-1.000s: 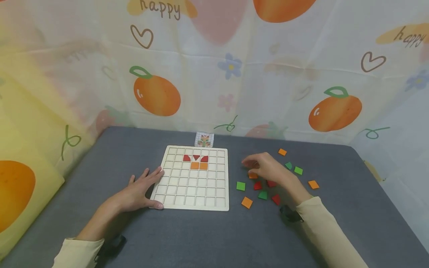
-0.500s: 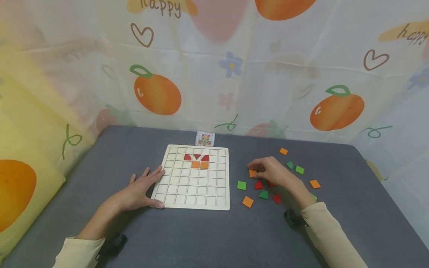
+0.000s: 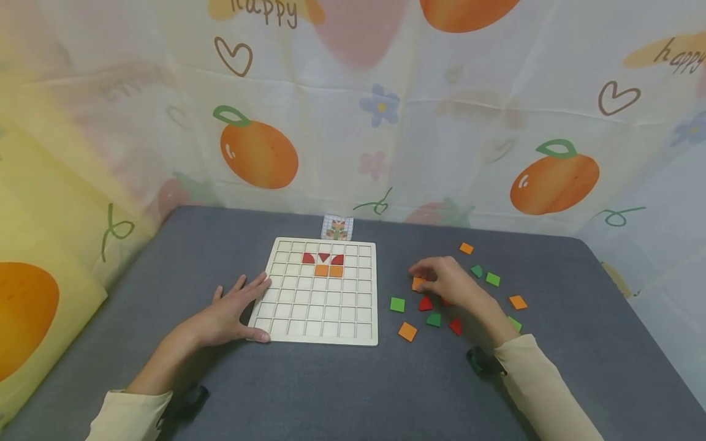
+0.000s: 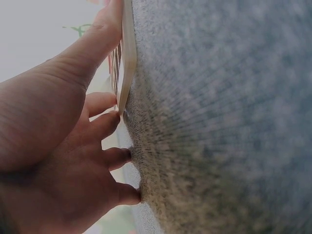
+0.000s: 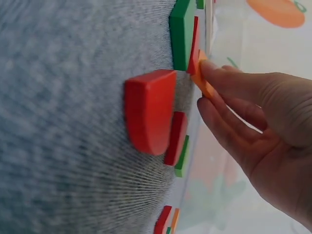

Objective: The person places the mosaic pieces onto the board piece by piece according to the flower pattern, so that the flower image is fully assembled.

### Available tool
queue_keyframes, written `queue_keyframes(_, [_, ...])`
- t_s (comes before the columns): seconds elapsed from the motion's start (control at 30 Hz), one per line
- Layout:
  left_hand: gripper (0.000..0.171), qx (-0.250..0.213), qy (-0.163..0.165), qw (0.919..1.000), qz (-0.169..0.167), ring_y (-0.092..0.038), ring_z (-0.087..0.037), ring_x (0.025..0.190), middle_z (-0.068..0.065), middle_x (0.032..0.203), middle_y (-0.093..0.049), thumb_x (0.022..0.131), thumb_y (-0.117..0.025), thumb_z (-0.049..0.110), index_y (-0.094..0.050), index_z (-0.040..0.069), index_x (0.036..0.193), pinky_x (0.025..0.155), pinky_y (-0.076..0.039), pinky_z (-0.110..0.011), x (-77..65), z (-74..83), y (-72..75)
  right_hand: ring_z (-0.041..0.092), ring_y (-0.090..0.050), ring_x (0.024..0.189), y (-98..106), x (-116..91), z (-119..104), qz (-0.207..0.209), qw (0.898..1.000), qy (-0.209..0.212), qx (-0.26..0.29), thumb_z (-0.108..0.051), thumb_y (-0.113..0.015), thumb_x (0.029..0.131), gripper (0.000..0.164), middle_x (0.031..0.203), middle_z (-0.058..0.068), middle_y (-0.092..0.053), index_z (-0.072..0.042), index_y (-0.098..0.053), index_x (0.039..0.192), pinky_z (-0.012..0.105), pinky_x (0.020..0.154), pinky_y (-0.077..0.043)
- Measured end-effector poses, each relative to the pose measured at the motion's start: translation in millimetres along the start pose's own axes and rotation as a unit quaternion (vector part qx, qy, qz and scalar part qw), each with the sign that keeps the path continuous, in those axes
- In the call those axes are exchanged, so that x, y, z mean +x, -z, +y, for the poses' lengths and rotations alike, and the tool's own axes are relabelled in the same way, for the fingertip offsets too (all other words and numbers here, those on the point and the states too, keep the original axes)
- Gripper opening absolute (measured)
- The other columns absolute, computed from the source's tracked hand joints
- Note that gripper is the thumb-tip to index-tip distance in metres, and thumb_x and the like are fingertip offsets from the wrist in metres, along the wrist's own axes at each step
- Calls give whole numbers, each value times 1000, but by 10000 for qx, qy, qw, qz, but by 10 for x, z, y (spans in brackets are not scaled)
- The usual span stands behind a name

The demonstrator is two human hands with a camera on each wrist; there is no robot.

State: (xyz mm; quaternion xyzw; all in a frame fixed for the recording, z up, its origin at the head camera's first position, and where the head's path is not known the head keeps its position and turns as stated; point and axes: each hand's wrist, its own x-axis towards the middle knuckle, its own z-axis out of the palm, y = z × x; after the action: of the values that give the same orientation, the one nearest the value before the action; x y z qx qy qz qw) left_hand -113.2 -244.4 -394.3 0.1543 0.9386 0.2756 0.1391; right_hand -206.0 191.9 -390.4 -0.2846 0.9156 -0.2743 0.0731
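A pale grid board (image 3: 317, 312) lies flat on the table. In its upper squares sit several red pieces, one of them a red triangle (image 3: 324, 257), and two orange squares (image 3: 336, 271). My left hand (image 3: 231, 312) rests at the board's left edge with fingers spread, and the left wrist view has the thumb along the board's rim (image 4: 128, 53). To the right of the board, my right hand (image 3: 449, 283) pinches an orange square tile (image 3: 418, 283) between thumb and fingers. In the right wrist view this orange tile (image 5: 202, 80) looks tilted, partly hidden by the thumb.
Around the right hand lie loose tiles: a light green square (image 3: 397, 304), a dark green piece (image 3: 434, 320), red pieces (image 3: 455, 327) and more orange squares (image 3: 407, 332). A small pattern card (image 3: 337, 228) touches or nearly touches the board's far edge. A printed curtain (image 3: 331, 122) stands behind the table.
My right hand has shifted slightly to the right and its fingers have closed on the orange tile, which now sits tilted in them. The left hand and board have stayed in place.
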Motion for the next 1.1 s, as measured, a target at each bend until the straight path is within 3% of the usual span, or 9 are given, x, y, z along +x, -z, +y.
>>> queue_keyframes(0.23, [114,-16,31,10000,-15,-3,-54,143,-20,161,-17,68,-83,52,-26,4,154,103,3,-76,1,-1,5,15,-65,82,35,32,-21,98,9998,156,58,1,-75,83,27,88,0,-68,-3,-72,110,33,76,-56])
queue_keyframes(0.53, [115,-30,111,9999,-40,-3,-53,144,-20,161,-16,67,-84,51,-26,5,155,103,3,-75,4,14,9,16,-64,85,60,139,-221,32,9988,325,370,0,-73,85,28,90,0,-69,-2,-70,113,34,79,-55])
queue_keyframes(1.1, [116,41,186,9996,-184,-2,-55,143,-19,162,-14,66,-85,51,-25,4,155,102,4,-77,47,6,17,14,-63,82,-128,435,-512,-167,9978,548,337,-2,-75,84,28,88,0,-69,-1,-70,112,30,76,-54])
